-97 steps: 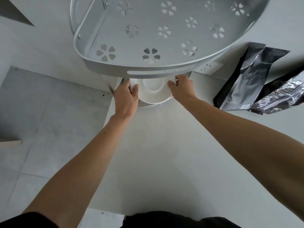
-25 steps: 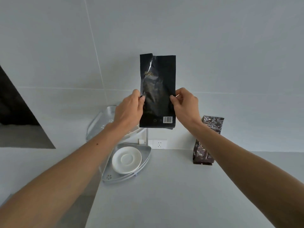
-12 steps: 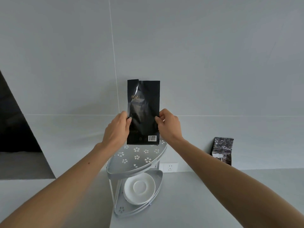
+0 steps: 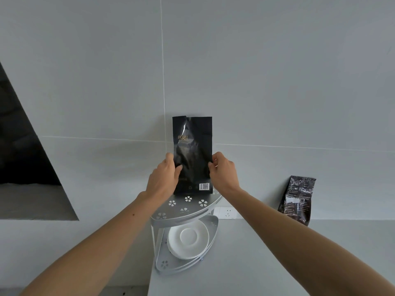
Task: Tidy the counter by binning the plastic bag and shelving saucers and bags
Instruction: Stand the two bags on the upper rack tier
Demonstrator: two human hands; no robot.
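I see the grey surface (image 4: 277,253) carrying the two-tier corner shelf (image 4: 183,216), saucers (image 4: 188,240) stacked on its lower tier. My left hand (image 4: 163,178) and right hand (image 4: 223,173) each pinch an edge of the black bag (image 4: 192,154), keeping it upright, its base at the top tier. A second bag (image 4: 298,199) leans against the wall, unshelved.

Upright black bag (image 4: 192,154) at top shelf (image 4: 183,212), white saucers (image 4: 188,240) below
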